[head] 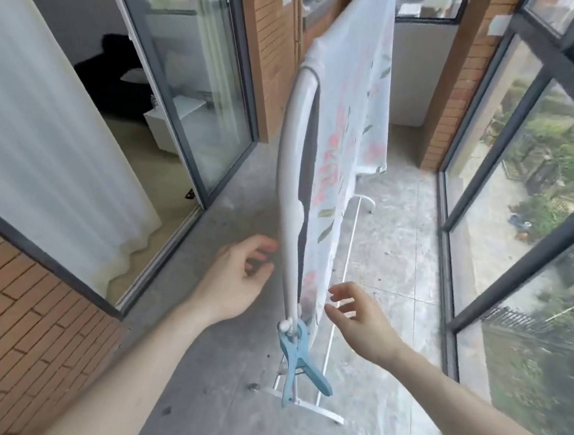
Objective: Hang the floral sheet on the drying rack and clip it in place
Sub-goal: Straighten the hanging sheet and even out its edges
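While the floral sheet (346, 116) drapes the drying rack (293, 141) at 12 o'clock, a blue clip (298, 357) pinches its near corner, both hands (239, 279) (358, 318) empty with loose fingers, a curtain (42, 133) at 10 o'clock, everything blurred.

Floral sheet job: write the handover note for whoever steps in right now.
Left hand: open, holds nothing, left of the rack's end tube.
Right hand: open, holds nothing, fingers close to the sheet's near edge.
Floral sheet: draped over the white drying rack.
Blue clothes peg: clamped at the rack's near end, by the sheet's corner.
Left: check the sheet's far end, hidden from here, for a peg.
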A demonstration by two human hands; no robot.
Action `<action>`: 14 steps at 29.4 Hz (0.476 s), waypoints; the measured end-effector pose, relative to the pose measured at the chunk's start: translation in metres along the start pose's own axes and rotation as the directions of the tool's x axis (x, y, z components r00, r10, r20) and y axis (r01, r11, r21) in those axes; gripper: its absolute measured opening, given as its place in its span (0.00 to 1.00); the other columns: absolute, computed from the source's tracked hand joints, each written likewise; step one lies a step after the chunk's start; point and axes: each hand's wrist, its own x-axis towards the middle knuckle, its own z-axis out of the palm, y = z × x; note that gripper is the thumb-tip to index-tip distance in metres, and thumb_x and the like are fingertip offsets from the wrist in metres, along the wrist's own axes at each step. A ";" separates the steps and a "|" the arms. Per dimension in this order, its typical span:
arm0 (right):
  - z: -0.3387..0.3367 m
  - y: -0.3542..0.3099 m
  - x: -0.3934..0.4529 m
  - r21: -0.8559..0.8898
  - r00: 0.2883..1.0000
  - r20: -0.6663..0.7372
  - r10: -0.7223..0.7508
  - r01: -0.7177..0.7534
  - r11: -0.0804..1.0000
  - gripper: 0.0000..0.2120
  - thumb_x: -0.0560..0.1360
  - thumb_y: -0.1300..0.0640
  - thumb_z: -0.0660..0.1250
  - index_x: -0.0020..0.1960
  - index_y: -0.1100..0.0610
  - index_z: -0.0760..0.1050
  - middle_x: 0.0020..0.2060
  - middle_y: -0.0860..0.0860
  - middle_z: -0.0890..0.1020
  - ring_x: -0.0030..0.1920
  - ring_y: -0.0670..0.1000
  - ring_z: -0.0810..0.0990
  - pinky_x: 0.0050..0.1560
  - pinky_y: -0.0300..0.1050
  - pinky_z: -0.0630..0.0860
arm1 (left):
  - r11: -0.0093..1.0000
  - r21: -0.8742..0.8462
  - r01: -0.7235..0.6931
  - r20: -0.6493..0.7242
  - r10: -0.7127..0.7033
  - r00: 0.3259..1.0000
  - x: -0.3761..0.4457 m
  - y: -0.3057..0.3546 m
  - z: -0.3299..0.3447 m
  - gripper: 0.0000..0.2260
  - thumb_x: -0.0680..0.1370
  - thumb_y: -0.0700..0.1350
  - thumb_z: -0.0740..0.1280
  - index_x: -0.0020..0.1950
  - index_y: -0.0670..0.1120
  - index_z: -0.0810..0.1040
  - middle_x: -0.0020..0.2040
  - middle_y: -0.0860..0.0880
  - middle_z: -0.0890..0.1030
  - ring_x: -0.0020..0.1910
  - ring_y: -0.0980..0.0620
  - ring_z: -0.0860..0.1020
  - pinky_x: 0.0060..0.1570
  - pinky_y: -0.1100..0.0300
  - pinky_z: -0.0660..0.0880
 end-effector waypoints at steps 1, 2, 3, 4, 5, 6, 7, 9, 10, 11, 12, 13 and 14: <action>0.004 0.012 0.008 -0.017 0.997 0.030 0.072 -0.071 0.997 0.13 0.80 0.50 0.70 0.63 0.48 0.74 0.58 0.45 0.80 0.51 0.42 0.81 0.45 0.33 0.76 | 1.000 -0.004 0.031 0.030 -0.030 0.999 0.000 -0.007 0.006 0.10 0.82 0.47 0.67 0.61 0.60 0.78 0.56 0.65 0.81 0.56 0.65 0.79 0.51 0.68 0.74; 0.008 0.022 0.014 -0.036 0.988 0.062 0.142 -0.140 0.989 0.16 0.79 0.48 0.70 0.65 0.49 0.74 0.58 0.46 0.80 0.51 0.44 0.81 0.43 0.32 0.75 | 0.998 0.000 0.058 0.072 -0.058 0.996 0.001 -0.015 0.013 0.09 0.81 0.48 0.68 0.60 0.60 0.78 0.56 0.65 0.81 0.56 0.64 0.79 0.52 0.64 0.76; 0.012 0.031 0.021 -0.074 0.976 0.098 0.195 -0.188 0.979 0.19 0.78 0.47 0.72 0.66 0.49 0.74 0.58 0.46 0.80 0.51 0.45 0.81 0.43 0.34 0.76 | 0.996 0.010 0.083 0.117 -0.084 0.990 0.002 -0.021 0.019 0.10 0.80 0.49 0.69 0.60 0.59 0.78 0.57 0.64 0.81 0.56 0.63 0.80 0.54 0.61 0.77; 0.023 0.041 0.023 -0.130 0.968 0.120 0.221 -0.205 0.970 0.24 0.75 0.45 0.74 0.67 0.49 0.73 0.58 0.46 0.79 0.50 0.46 0.81 0.45 0.37 0.77 | 0.994 0.042 0.102 0.169 -0.107 0.980 0.002 -0.029 0.025 0.10 0.79 0.49 0.70 0.60 0.59 0.78 0.57 0.63 0.80 0.56 0.63 0.80 0.54 0.59 0.78; 0.030 0.048 0.026 -0.214 0.970 0.138 0.200 -0.168 0.962 0.28 0.72 0.42 0.76 0.68 0.48 0.72 0.58 0.45 0.78 0.50 0.47 0.81 0.48 0.40 0.78 | 0.992 0.054 0.117 0.196 -0.126 0.973 0.003 -0.031 0.030 0.11 0.79 0.49 0.71 0.60 0.59 0.77 0.57 0.62 0.80 0.55 0.63 0.79 0.53 0.60 0.77; 0.040 0.055 0.028 -0.276 0.973 0.152 0.172 -0.125 0.953 0.32 0.68 0.41 0.78 0.67 0.47 0.72 0.58 0.45 0.76 0.51 0.47 0.80 0.49 0.41 0.78 | 0.990 0.060 0.127 0.212 -0.137 0.968 0.005 -0.032 0.033 0.10 0.78 0.49 0.71 0.58 0.58 0.77 0.55 0.62 0.79 0.53 0.62 0.79 0.50 0.61 0.76; 0.048 0.059 0.031 -0.314 0.979 0.136 0.149 -0.100 0.944 0.34 0.65 0.39 0.78 0.66 0.46 0.71 0.57 0.44 0.75 0.50 0.47 0.80 0.48 0.42 0.77 | 0.990 0.055 0.130 0.216 -0.139 0.966 0.009 -0.031 0.036 0.09 0.77 0.48 0.71 0.54 0.59 0.76 0.50 0.61 0.79 0.49 0.62 0.79 0.46 0.63 0.74; 0.061 0.062 0.036 -0.350 0.993 0.042 0.111 -0.090 0.932 0.28 0.64 0.37 0.74 0.60 0.44 0.72 0.53 0.42 0.75 0.47 0.46 0.79 0.41 0.42 0.73 | 0.992 0.059 0.110 0.209 -0.120 0.971 0.021 -0.026 0.042 0.12 0.76 0.44 0.70 0.42 0.58 0.70 0.39 0.59 0.74 0.38 0.61 0.74 0.35 0.67 0.67; 0.066 0.064 0.038 -0.373 0.996 -0.018 0.088 -0.088 0.924 0.21 0.67 0.37 0.72 0.56 0.44 0.73 0.51 0.41 0.76 0.45 0.46 0.80 0.38 0.42 0.72 | 0.994 0.061 0.095 0.206 -0.106 0.973 0.027 -0.024 0.044 0.14 0.75 0.42 0.69 0.39 0.57 0.66 0.35 0.58 0.71 0.34 0.60 0.71 0.32 0.68 0.64; 0.069 0.067 0.041 -0.411 0.995 -0.070 0.072 -0.094 0.907 0.14 0.70 0.38 0.70 0.51 0.45 0.74 0.48 0.42 0.77 0.43 0.48 0.80 0.37 0.44 0.73 | 0.996 0.063 0.068 0.206 -0.079 0.975 0.033 -0.023 0.047 0.15 0.75 0.41 0.67 0.38 0.57 0.64 0.33 0.57 0.69 0.32 0.60 0.69 0.30 0.68 0.63; 0.072 0.071 0.044 -0.426 0.992 -0.115 0.060 -0.104 0.899 0.11 0.73 0.40 0.68 0.46 0.47 0.76 0.45 0.43 0.79 0.42 0.49 0.80 0.37 0.46 0.75 | 0.996 0.076 0.040 0.224 -0.056 0.973 0.038 -0.025 0.051 0.14 0.75 0.41 0.67 0.40 0.56 0.64 0.33 0.57 0.67 0.30 0.60 0.68 0.29 0.68 0.63; 0.075 0.078 0.046 -0.430 0.986 -0.156 0.064 -0.126 0.894 0.11 0.75 0.43 0.66 0.44 0.50 0.77 0.43 0.45 0.80 0.41 0.51 0.80 0.38 0.49 0.77 | 0.996 0.095 0.001 0.248 -0.025 0.969 0.044 -0.028 0.055 0.14 0.76 0.41 0.67 0.44 0.56 0.64 0.33 0.58 0.66 0.30 0.60 0.67 0.28 0.69 0.64; 0.076 0.083 0.051 -0.421 0.979 -0.192 0.072 -0.148 0.895 0.12 0.75 0.44 0.64 0.43 0.52 0.78 0.40 0.46 0.80 0.40 0.52 0.80 0.39 0.51 0.79 | 0.994 0.107 -0.024 0.252 -0.004 0.968 0.054 -0.032 0.058 0.15 0.77 0.41 0.69 0.47 0.55 0.63 0.34 0.59 0.66 0.31 0.60 0.68 0.28 0.69 0.64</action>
